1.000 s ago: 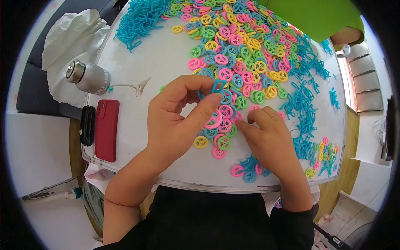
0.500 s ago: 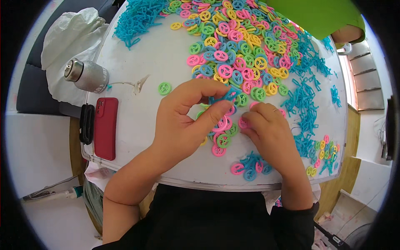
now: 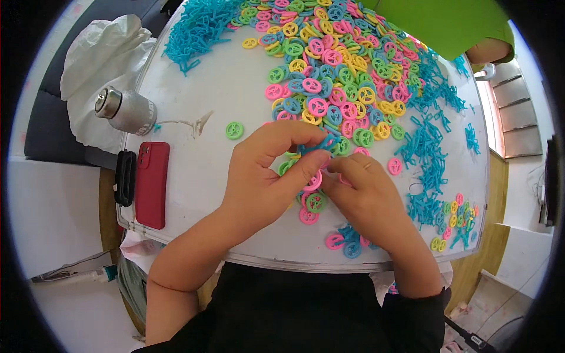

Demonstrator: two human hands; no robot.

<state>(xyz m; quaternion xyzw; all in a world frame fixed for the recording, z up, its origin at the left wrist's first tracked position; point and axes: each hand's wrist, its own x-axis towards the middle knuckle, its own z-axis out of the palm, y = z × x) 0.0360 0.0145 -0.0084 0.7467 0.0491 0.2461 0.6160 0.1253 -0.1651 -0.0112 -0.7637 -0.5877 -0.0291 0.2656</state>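
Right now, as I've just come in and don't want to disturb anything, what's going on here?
A person's left grip holds a blue piece over a white table. The right grip is close beside it; what it pinches, if anything, is hidden. Ahead lies a pile of coloured wheels, with blue pieces heaped on both sides. Someone in green is across the table.

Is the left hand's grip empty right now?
No, the left hand has a blue plastic piece pinched in its grip, with the piece's end showing beyond the fingers.
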